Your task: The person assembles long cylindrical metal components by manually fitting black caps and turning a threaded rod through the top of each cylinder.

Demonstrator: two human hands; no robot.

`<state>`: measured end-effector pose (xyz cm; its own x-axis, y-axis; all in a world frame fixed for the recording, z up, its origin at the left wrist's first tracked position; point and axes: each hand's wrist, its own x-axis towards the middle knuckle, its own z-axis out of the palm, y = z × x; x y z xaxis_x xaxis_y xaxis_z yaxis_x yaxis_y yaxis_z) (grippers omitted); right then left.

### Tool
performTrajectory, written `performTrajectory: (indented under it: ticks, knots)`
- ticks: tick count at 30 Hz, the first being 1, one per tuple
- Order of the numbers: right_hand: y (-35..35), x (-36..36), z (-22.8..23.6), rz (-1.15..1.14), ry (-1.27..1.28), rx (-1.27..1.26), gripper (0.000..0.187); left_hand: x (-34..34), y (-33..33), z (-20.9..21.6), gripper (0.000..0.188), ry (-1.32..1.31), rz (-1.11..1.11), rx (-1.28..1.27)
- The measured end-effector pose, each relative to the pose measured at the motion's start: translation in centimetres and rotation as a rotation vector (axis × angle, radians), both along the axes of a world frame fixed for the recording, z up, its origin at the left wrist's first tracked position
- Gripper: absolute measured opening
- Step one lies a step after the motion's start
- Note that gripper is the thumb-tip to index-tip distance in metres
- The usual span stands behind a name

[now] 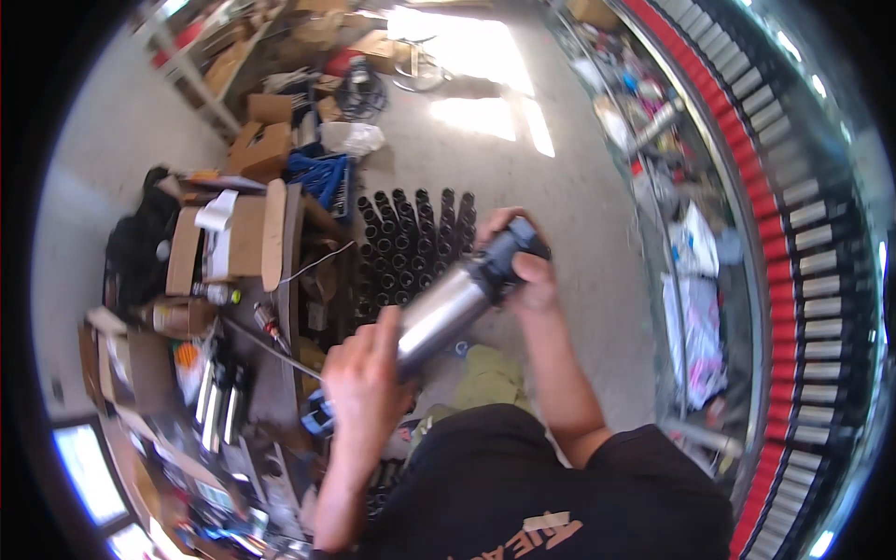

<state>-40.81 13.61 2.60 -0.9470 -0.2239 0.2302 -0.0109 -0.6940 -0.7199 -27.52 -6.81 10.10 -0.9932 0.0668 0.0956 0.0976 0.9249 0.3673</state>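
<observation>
A shiny silver cylinder with black end fittings is held at a slant in front of my body, its upper end to the right. My left hand is closed around its lower part. My right hand grips the black upper end, thumb against a blue-grey block-shaped end piece. Below my left hand shows a blue-and-black piece; whether it belongs to the cylinder I cannot tell. On the floor beyond stand several rows of black, open-topped tubes.
At the left, a cluttered workbench carries cardboard boxes and several silver cylinders. A blue crate sits past it. Along the right runs a long rack with a red strip and many silver-and-black cylinders.
</observation>
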Motion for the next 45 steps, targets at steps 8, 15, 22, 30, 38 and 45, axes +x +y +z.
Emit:
performTrajectory:
  ticks: [8,15,22,30,38,45]
  knots:
    - [14.5,2.3,-6.3,-0.632,0.269,1.674,0.041,-4.5,15.5,-18.5,0.070,-0.562,-0.608,0.247]
    - [26.8,-1.2,-43.4,-0.011,-0.277,2.311,0.064,0.7,12.0,-34.1,0.047,-0.837,0.030,0.606]
    - [32.3,-3.9,-63.4,0.070,-0.513,2.376,0.058,23.5,0.0,-48.6,0.026,-1.003,0.984,0.643]
    - [27.7,-5.1,-64.6,0.171,-0.232,2.707,0.055,40.3,-0.8,-48.9,0.013,-0.846,1.625,0.894]
    - [-1.1,-7.5,-47.4,0.620,-0.007,1.806,0.038,48.5,3.3,-58.5,0.039,-1.036,1.881,0.775]
    - [-31.5,9.3,-33.7,0.989,-0.005,1.486,0.047,58.1,6.6,-68.7,0.071,-1.090,2.333,0.764]
